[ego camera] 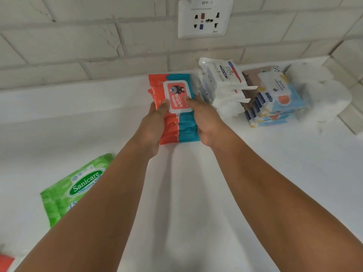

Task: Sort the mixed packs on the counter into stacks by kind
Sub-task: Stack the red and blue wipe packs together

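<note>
Gripped the stack of red-and-teal wipes packs (187,132) from both sides, with the left hand (155,122) curled round the red edge and the right hand (206,122) curled round the teal edge, both thumbs pressed on the lid of the top pack. Found this stack toward the back of the worktop (275,173), near the brick wall; could not tell whether set fully down or held a little above the surface.

Noted two more sorted piles just to the right: a stack of white Dove packs (225,83) beside the red-and-teal one, then a stack of blue-and-white packs (275,99) beside that. Noted white rolls (330,95) further right, by the corner.

Judged the sorting well along but not finished. Left unsorted, by the look of it: a green Sanicare pack (78,191) near the front left, well apart from the piles and partly hidden by the left forearm; possibly more than one pack there, hard to say. Spotted also a red object (5,262) at the lower-left edge, too cropped to name.
</note>
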### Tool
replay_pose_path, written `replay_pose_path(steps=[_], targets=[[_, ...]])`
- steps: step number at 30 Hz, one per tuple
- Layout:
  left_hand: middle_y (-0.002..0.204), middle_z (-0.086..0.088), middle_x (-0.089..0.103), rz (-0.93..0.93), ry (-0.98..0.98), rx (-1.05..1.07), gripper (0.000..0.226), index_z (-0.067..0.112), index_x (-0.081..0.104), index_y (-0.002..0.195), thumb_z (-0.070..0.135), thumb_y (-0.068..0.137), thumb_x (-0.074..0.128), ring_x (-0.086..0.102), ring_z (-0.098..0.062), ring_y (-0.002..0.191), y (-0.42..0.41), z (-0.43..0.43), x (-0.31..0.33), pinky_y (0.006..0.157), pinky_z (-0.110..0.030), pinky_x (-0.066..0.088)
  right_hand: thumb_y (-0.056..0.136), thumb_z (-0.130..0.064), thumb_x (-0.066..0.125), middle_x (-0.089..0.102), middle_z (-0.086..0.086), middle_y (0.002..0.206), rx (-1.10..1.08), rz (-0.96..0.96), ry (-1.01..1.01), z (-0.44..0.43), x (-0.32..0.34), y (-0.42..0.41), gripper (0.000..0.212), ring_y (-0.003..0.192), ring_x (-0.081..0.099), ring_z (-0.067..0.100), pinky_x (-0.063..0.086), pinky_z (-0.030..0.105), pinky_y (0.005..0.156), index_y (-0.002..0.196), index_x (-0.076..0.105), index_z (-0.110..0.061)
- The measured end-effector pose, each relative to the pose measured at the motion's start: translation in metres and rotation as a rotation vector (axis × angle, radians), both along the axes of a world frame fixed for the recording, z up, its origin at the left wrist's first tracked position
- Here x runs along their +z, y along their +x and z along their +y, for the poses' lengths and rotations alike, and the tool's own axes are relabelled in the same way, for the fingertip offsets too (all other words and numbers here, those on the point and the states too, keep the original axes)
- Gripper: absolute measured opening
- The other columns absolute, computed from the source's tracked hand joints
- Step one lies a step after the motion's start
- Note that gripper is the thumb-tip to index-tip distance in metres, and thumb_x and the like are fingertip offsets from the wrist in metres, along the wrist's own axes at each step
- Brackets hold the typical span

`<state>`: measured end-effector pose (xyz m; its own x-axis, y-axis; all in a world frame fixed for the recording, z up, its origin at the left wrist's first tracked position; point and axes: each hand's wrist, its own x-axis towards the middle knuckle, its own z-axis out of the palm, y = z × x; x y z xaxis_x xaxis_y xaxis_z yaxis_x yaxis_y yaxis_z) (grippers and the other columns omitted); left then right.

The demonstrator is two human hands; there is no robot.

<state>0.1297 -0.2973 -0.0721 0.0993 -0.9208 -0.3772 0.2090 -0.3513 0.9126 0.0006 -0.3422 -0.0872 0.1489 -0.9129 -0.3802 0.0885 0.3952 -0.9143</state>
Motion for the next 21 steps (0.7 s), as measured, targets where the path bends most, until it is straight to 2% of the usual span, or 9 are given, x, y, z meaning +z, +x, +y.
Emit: replay_pose_path(steps=[7, 12, 16, 18, 21], targets=[[0.107, 0.008, 0.077, -0.019, 0.054, 0.038, 0.033, 0.035, 0.057, 0.133, 0.046, 0.106, 0.041, 0.077, -0.014, 0.091, -0.001, -0.017, -0.001, 0.081, -0.036, 0.061, 0.093, -0.052, 0.056, 0.075, 0.000, 0.107, -0.009, 0.062, -0.010, -0.019, 0.000, 0.006, 0.033, 0.095, 0.074, 0.025, 0.057, 0.050, 0.090, 0.121, 0.064, -0.035], [0.104, 0.010, 0.077, -0.069, 0.065, 0.034, 0.032, 0.036, 0.058, 0.131, 0.047, 0.106, 0.041, 0.077, -0.012, 0.088, 0.000, -0.021, 0.001, 0.073, -0.031, 0.061, 0.095, -0.052, 0.054, 0.074, -0.001, 0.109, -0.004, 0.122, -0.036, -0.020, 0.002, 0.007, 0.034, 0.095, 0.074, 0.024, 0.058, 0.049, 0.088, 0.124, 0.062, -0.037], [0.101, 0.011, 0.075, -0.187, 0.086, 0.053, 0.034, 0.034, 0.061, 0.123, 0.054, 0.103, 0.043, 0.074, -0.013, 0.090, 0.000, -0.020, 0.008, 0.080, -0.031, 0.059, 0.099, -0.050, 0.049, 0.070, -0.002, 0.116, 0.002, 0.279, -0.147, -0.017, 0.011, 0.009, 0.036, 0.102, 0.071, 0.021, 0.058, 0.046, 0.090, 0.130, 0.058, -0.035], [0.098, 0.012, 0.071, -0.275, 0.091, 0.072, 0.036, 0.032, 0.061, 0.117, 0.058, 0.101, 0.042, 0.071, -0.011, 0.089, -0.001, -0.018, 0.013, 0.073, -0.026, 0.054, 0.097, -0.052, 0.049, 0.067, -0.002, 0.120, -0.015, 0.343, -0.188, -0.015, 0.015, 0.011, 0.037, 0.106, 0.068, 0.021, 0.057, 0.045, 0.093, 0.130, 0.057, -0.035], [0.092, 0.016, 0.065, -0.346, 0.102, 0.075, 0.034, 0.034, 0.056, 0.113, 0.060, 0.101, 0.039, 0.065, -0.007, 0.084, -0.001, -0.015, 0.017, 0.062, -0.021, 0.045, 0.092, -0.058, 0.053, 0.063, 0.001, 0.122, -0.067, 0.342, -0.149, -0.012, 0.019, 0.013, 0.041, 0.106, 0.067, 0.023, 0.058, 0.047, 0.091, 0.126, 0.059, -0.037]])
